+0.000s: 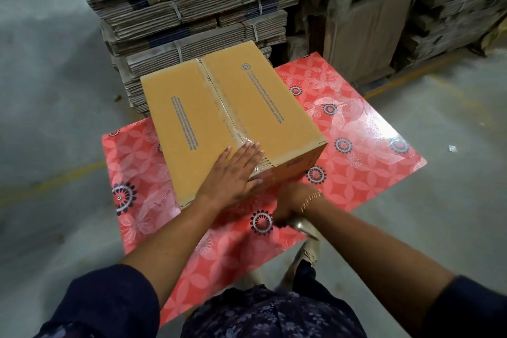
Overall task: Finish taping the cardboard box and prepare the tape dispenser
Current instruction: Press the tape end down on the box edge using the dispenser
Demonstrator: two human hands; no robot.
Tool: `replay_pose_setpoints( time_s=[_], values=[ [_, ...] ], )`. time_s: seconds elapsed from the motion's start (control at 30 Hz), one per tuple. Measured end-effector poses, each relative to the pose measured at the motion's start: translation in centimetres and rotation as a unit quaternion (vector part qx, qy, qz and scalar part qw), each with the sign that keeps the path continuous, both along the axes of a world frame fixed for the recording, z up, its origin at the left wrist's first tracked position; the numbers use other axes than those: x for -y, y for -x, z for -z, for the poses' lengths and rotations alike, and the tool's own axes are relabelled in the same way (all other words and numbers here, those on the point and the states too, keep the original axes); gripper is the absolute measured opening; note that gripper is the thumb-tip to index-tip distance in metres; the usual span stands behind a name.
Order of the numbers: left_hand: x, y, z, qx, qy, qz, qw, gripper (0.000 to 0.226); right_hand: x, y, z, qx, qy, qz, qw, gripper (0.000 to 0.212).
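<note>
A closed cardboard box [208, 107] lies on a red flowered table [370, 145], with clear tape along its centre seam and down its near end. My left hand [233, 175] lies flat with fingers spread on the box's near top edge, over the tape. My right hand [293, 202] is blurred just below the box's near face, curled around something. A shiny metal part [303, 226] sticks out beneath it, apparently the tape dispenser, most of which the hand hides.
Strapped bundles of flattened cartons [186, 8] are stacked right behind the table. More wrapped cardboard stacks [411, 8] stand at the back right. Grey concrete floor [49, 90] with yellow lines surrounds the table. My legs are at the table's near edge.
</note>
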State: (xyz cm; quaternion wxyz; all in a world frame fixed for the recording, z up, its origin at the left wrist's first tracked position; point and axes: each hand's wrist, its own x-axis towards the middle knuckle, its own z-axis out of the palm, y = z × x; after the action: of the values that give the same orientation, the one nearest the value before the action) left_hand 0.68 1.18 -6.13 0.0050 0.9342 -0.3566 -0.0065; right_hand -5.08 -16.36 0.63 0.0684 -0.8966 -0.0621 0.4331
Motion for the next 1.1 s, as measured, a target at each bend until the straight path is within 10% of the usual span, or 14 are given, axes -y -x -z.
replay_pose_setpoints(
  time_s=[0.3,0.67,0.87,0.97,1.1],
  values=[
    [-0.2,-0.1,0.0,-0.014,-0.013,0.011,1.000,0.079,5.0,6.3,8.2,0.280,0.013,-0.266,0.922,0.073],
    [-0.1,-0.1,0.1,-0.009,-0.017,0.005,1.000,0.079,7.1,7.1,12.2,0.345,-0.018,-0.294,0.891,0.064],
    [0.0,0.0,0.2,-0.011,-0.026,-0.002,1.000,0.078,6.8,5.4,8.9,0.405,-0.199,0.081,0.889,0.025],
    [0.1,0.0,0.1,-0.018,-0.026,-0.003,0.999,0.077,6.1,1.6,6.4,0.268,-0.327,0.326,0.846,0.022],
    [0.1,0.0,0.0,-0.024,-0.032,-0.004,0.999,0.076,5.4,-1.1,6.1,0.138,-0.368,0.363,0.845,0.034]
  ],
)
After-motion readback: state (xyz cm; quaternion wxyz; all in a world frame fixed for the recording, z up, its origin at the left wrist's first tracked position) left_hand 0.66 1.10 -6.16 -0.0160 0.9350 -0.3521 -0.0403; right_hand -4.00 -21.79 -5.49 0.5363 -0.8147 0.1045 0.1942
